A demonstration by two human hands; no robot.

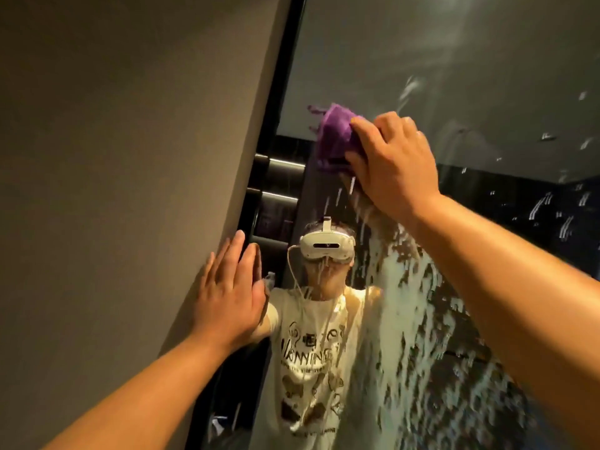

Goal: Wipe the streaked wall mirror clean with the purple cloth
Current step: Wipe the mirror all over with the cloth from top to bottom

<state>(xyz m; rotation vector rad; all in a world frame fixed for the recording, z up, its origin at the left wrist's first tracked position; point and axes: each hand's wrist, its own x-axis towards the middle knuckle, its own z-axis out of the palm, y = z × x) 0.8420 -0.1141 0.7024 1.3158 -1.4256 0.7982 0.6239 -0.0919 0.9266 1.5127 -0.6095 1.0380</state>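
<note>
The wall mirror fills the right half of the view inside a thin black frame. Pale streaks and splashes cover its lower middle, and scattered drops dot the right side. My right hand presses the bunched purple cloth flat against the glass near the upper left of the mirror. The cloth's reflection shows just to its left. My left hand rests with fingers spread on the wall at the mirror's left edge and holds nothing.
A plain grey-brown wall takes up the left half. The black mirror frame runs slantwise between wall and glass. The mirror reflects a person in a headset and pale printed T-shirt, plus dark shelves behind.
</note>
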